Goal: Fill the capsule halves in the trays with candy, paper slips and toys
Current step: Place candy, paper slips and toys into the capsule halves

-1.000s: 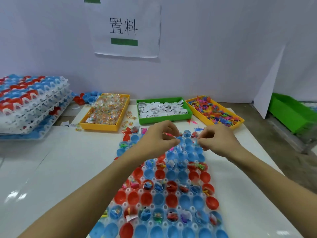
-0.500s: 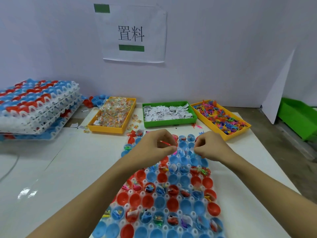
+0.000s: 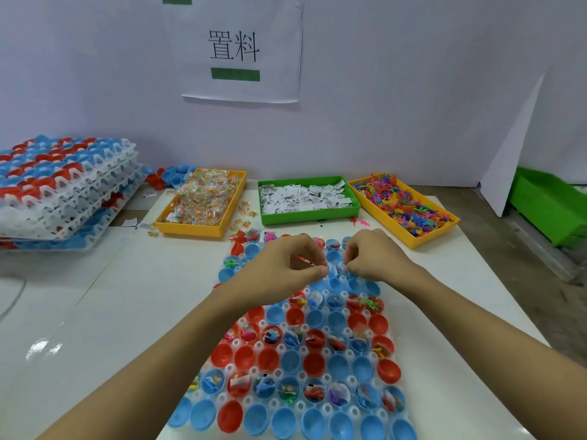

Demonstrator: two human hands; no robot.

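Over the tray's far rows (image 3: 333,274), the left hand (image 3: 286,271) pinches small toys (image 3: 306,261) while the right hand (image 3: 371,258) pinches one, likely for dropping into capsule halves (image 3: 335,282).

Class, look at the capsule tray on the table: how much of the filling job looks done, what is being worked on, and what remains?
Done: several rows hold items, such as the filled row near the front. In hand: the left hand pinches a small red piece and the right hand works beside it over the far blue halves. Left: the nearest row and other rows of red and blue halves look empty.
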